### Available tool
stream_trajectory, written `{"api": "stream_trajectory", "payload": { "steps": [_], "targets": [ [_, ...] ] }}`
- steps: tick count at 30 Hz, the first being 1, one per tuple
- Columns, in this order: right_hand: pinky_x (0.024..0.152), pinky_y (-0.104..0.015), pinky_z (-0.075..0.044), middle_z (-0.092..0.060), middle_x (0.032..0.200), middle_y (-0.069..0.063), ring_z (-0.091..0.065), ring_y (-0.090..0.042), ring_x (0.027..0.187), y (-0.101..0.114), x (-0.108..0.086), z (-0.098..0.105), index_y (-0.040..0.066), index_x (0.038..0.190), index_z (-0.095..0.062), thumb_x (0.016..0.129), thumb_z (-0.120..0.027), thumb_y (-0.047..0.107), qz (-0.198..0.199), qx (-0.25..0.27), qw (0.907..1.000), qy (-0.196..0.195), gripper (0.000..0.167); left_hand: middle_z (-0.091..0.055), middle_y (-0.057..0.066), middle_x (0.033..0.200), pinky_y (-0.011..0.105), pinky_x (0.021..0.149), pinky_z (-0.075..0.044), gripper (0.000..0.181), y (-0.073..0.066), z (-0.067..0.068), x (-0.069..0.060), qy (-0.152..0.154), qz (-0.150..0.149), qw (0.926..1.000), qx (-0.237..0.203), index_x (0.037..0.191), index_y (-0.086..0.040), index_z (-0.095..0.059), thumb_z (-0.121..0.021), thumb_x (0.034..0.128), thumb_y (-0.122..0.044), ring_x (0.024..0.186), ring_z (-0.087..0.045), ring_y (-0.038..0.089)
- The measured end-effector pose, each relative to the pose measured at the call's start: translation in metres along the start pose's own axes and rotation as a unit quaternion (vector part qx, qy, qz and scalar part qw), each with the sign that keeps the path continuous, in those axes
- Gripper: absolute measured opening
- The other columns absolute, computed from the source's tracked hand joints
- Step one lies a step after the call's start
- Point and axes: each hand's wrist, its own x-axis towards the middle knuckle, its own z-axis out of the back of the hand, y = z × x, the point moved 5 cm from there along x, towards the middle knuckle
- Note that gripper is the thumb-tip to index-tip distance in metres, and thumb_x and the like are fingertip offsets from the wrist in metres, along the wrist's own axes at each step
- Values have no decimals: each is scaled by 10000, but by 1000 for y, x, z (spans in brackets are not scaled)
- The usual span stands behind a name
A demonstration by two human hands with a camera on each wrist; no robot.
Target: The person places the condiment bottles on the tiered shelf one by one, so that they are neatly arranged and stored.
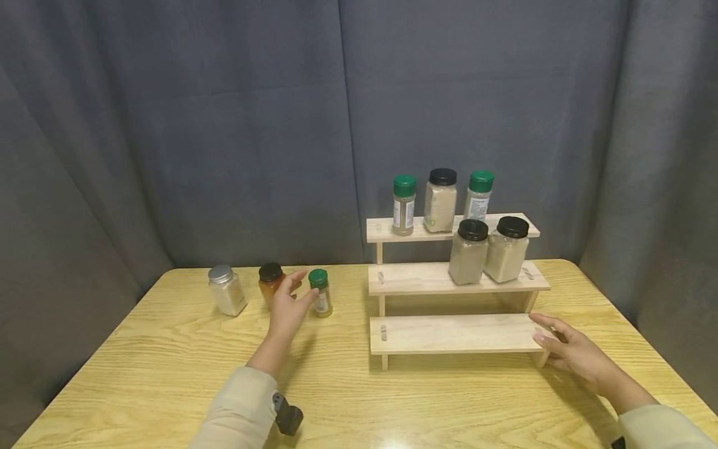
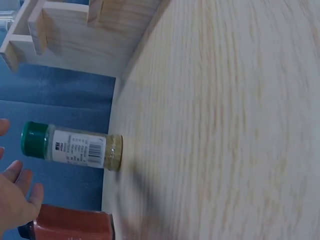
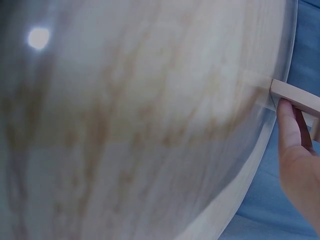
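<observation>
My left hand (image 1: 290, 310) is held between a green-capped jar (image 1: 322, 298) and a black-capped jar of orange-red contents (image 1: 268, 284), its fingers parted and nothing held. In the left wrist view the hand (image 2: 15, 195) is beside the green-capped jar (image 2: 80, 148), with the reddish jar (image 2: 75, 223) close below. On the other side, my right hand (image 1: 580, 358) grips the right end of the lowest shelf of a three-step wooden rack (image 1: 454, 333). The right wrist view shows the hand (image 3: 299, 155) with its fingers against the rack's edge (image 3: 300, 96).
A silver-capped jar (image 1: 228, 293) stands at the left of the table (image 1: 348, 405). The top shelf holds two green-capped jars and a black-capped one (image 1: 440, 202); two black-capped jars (image 1: 469, 255) stand on the middle shelf's right half. Grey curtains (image 1: 235, 125) hang behind.
</observation>
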Motion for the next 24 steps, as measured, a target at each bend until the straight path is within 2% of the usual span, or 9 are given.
{"api": "stream_trajectory", "payload": {
  "steps": [3, 10, 17, 24],
  "targets": [
    [840, -450, -400, 25, 1341, -340, -164, -476, 1162, -1, 1, 1, -6, 1350, -149, 904, -454, 220, 13, 67, 10000, -33, 585, -425, 151, 1240, 438, 946, -278, 459, 2, 0, 2, 7, 8, 10000, 29, 1209, -27, -437, -615, 789, -82, 1135, -370, 287],
    [800, -362, -440, 18, 1345, -334, -200, -450, 1154, 1, 2, 2, -15, 1346, -147, 904, -456, 220, -14, 45, 10000, -77, 589, -406, 141, 1251, 456, 933, -286, 473, 6, -5, 8, 182, 137, 9997, 78, 1227, -88, -433, -615, 791, -86, 1129, -369, 297],
    [785, -341, -449, 4, 1341, -338, -308, -401, 1111, 1, 1, 2, -2, 1347, -163, 900, -463, 211, -6, 42, 9999, -121, 578, -435, 150, 1227, 470, 889, -341, 457, 12, -12, 14, 179, 181, 9995, 166, 1207, -60, -461, -620, 779, -62, 1109, -393, 327],
    [835, -426, -412, 36, 1347, -329, -169, -488, 1165, 0, 0, 1, -22, 1343, -137, 903, -456, 212, -58, 111, 9999, -63, 591, -441, 123, 1230, 456, 854, -391, 473, 21, -19, 14, 232, 350, 9989, 222, 1237, -98, -438, -606, 795, -81, 1103, -410, 314]
  ]
}}
